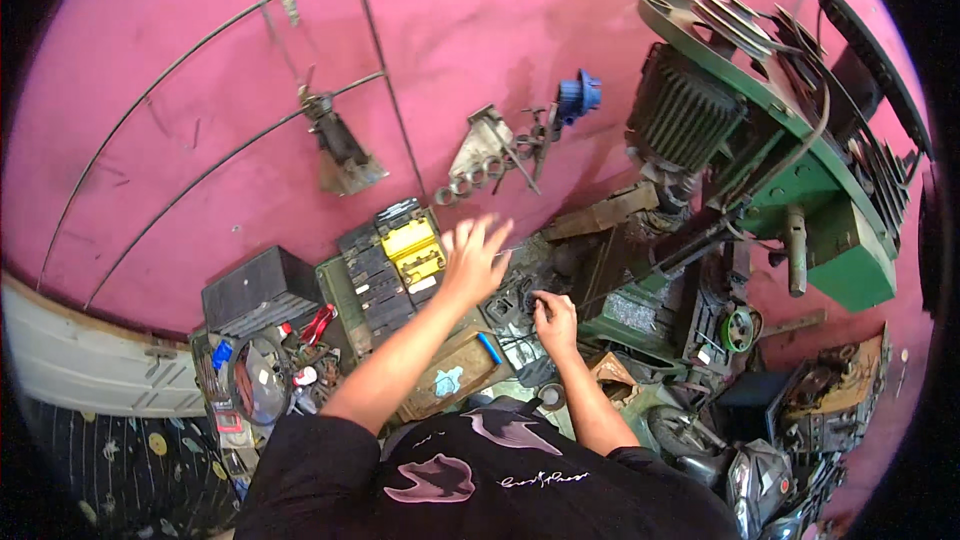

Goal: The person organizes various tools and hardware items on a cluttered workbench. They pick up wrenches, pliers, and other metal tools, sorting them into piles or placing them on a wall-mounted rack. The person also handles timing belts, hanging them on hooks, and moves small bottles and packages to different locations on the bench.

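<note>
Two bare hands are filling the middle of my feed, and I am watching them from far off. The left hand (pixel 474 262) is hovering just right of a yellow case (pixel 410 245), its fingers standing apart and looking blurred; a thin pale line is showing beside its fingertips, and I cannot tell whether the hand is holding it. The right hand (pixel 555 322) is keeping its thumb and fingers curled at the edge of some dark metal parts (pixel 515 302), and I cannot tell whether it is clamping one or only touching. Those parts are lying between the two hands. Closer to the wearer, I am seeing a wooden board (pixel 468 365) bearing a blue cylinder (pixel 489 348) and a pale blue patch (pixel 447 381). Dark cases (pixel 372 275) are standing beside the yellow case on its left, and a black box (pixel 258 290) is sitting farther left. Over on the right, a green machine (pixel 790 198) is looming, while a blue fitting (pixel 578 97) is showing against the pink wall (pixel 560 0).
</note>
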### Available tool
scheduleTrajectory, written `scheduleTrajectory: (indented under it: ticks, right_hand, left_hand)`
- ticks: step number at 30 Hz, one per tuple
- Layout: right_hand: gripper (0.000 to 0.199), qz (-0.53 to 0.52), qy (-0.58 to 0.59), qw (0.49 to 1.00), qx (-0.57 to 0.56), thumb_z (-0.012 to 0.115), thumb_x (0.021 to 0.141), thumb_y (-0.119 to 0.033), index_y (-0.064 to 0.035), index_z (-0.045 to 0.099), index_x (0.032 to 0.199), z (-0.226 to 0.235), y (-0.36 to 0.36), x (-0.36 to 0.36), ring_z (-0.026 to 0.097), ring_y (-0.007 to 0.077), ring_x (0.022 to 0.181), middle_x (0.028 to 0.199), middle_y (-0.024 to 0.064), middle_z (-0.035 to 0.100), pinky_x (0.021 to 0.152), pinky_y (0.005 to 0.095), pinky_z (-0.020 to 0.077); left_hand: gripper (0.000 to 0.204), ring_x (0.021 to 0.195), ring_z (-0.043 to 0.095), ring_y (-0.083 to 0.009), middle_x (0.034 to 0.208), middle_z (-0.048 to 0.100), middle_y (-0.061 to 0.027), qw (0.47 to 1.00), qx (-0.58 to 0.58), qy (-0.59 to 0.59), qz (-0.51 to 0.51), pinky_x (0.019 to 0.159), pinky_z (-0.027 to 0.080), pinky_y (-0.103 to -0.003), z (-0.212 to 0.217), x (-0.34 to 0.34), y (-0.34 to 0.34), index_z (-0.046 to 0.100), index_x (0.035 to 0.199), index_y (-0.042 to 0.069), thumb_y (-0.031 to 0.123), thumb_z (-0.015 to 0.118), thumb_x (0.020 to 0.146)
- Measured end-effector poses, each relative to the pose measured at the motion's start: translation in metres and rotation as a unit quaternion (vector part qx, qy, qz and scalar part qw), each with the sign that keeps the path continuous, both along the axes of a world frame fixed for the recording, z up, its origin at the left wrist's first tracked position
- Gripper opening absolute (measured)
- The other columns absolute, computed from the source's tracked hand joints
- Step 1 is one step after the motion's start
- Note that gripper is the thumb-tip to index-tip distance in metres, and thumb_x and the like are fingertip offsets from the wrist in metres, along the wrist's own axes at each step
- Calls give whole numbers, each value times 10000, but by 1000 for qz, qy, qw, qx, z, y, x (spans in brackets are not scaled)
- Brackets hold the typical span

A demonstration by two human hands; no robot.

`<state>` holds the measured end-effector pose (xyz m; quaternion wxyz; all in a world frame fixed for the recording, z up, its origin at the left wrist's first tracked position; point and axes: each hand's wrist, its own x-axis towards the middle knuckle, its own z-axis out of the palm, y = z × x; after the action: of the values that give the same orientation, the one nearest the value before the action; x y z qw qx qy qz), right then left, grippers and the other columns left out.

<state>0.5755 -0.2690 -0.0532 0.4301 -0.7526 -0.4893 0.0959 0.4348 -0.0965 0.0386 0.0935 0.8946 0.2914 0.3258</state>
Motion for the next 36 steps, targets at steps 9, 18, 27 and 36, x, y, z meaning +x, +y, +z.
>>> scheduleTrajectory:
  ticks: [9,18,27,36]
  right_hand:
    - [226,230,-55,972,-14,677,862,-68,-100,746,1074,-27,26,-124,633,306,958,986,98,734,883,425,474]
    - [237,472,-145,869,-39,697,861,-198,-107,727,1078,-36,46,-288,616,298,1016,992,76,734,888,448,466]
    - [444,385,-163,816,-400,683,919,-431,7,747,953,-102,76,-386,708,444,982,1007,279,723,841,520,567]
    - [400,297,-37,854,-425,662,939,-412,-35,742,1044,-122,68,-379,673,446,1033,1024,279,711,913,510,530]
  left_hand:
    - [436,1209,509,-308,1311,612,-65,959,-143,80,230,955,372,-487,-98,-284,-142,701,1246,163,248,761,822]
    - [500,1189,496,-331,1331,624,-54,854,-244,119,445,974,348,-518,-149,-437,-233,681,1263,126,233,788,786]
    - [586,1170,516,-303,1373,620,-38,912,-229,93,328,969,366,-479,-134,-436,-194,610,1370,115,239,763,818]
    - [478,1148,517,-279,1288,621,-28,945,-182,191,194,916,364,-512,-143,-429,-175,695,1179,105,322,799,766]
